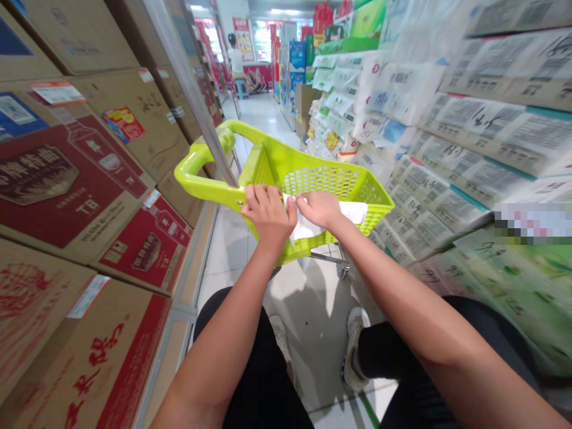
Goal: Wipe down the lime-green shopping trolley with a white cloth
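Observation:
A lime-green shopping basket cart (319, 167) with perforated sides and a looped handle stands before my knees. Over its near rim lies a white cloth or paper sheet (354, 212), part of it hanging down the outer side. My left hand (269, 215) curls over the near rim by the handle, its thumb at the sheet's left edge. Close beside it, my right hand (320, 208) presses the sheet against the rim, fingers bent and thumb toward the left one. The thumbs almost touch. Undersides of both hands are hidden.
Liquor cartons (67, 179) fill the left shelf, behind a metal post (196, 89). On the right are stacked tissue packs (473, 131) with handwritten prices. A tiled aisle (268, 113) runs ahead toward a person (236, 59) on a blue stool (242, 88). My shoes (355, 345) flank the cart.

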Demonstrator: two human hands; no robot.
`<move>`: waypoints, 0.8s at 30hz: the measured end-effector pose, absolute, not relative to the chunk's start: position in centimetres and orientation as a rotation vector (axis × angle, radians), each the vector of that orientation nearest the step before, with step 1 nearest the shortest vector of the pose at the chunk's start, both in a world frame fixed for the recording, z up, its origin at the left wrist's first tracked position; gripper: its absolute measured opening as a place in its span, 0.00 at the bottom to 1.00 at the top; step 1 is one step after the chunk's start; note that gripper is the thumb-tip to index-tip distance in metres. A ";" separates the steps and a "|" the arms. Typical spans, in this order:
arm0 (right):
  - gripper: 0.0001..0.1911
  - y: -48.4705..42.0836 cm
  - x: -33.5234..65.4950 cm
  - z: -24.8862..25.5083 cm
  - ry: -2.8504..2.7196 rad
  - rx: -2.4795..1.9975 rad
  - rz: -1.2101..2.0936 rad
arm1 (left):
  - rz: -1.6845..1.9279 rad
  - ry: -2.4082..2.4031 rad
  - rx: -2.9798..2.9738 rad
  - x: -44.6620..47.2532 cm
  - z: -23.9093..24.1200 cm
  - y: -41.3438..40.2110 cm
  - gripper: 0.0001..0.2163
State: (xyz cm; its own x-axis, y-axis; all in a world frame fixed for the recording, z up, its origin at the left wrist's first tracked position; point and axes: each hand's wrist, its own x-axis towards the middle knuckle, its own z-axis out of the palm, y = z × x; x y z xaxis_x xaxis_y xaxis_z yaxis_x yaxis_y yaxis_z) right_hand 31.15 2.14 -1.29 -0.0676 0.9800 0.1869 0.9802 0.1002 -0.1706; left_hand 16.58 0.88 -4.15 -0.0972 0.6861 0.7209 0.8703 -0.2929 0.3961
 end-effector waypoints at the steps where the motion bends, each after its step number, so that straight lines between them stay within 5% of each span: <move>1: 0.36 2.5 29.8 -0.9 -2.143 -1.907 0.035 | -1.340 -1.714 -1.968 16.4 -4.2 0.9 0.17; 15: 0.35 1.2 41.5 -3.5 -1.839 -2.347 -0.114 | -1.240 -1.640 -2.077 11.7 -4.2 1.6 0.16; 24: 0.32 0.7 28.2 -2.1 -2.010 -1.951 -0.195 | -1.228 -1.704 -1.984 15.1 -3.9 0.1 0.15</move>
State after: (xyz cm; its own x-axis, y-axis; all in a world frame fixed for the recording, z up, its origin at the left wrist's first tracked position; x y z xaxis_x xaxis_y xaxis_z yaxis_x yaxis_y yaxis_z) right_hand 28.17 0.67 -2.13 -0.0058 0.9445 0.3284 0.9900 0.0517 -0.1311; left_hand 15.11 0.12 -3.87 -0.0401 0.6909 0.7218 0.9033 -0.2837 0.3217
